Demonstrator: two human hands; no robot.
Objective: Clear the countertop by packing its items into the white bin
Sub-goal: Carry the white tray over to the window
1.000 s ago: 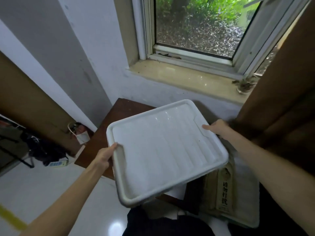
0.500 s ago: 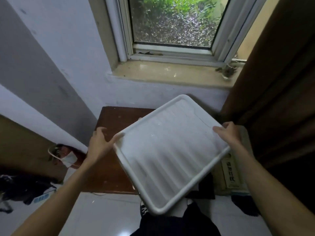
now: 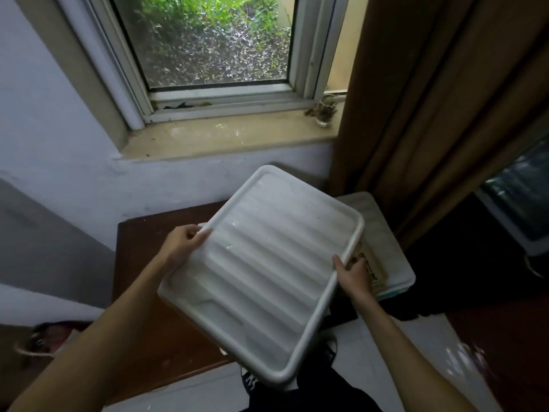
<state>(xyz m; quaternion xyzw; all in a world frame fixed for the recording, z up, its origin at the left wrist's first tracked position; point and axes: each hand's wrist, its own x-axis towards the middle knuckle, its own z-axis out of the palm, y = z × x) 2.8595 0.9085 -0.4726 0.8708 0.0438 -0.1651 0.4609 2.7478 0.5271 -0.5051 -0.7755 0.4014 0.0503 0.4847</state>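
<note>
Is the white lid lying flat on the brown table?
No, both hands, left and right, hold the white lid tilted above the brown table.

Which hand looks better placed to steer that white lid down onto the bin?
Right, probably: the right hand grips the white lid beside the bin; the left hand holds the far edge.

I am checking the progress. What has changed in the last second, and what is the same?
The white lid turned and tilted, and the right hand slid down its right edge. The left hand still grips the left edge. The brown table stayed put.
</note>
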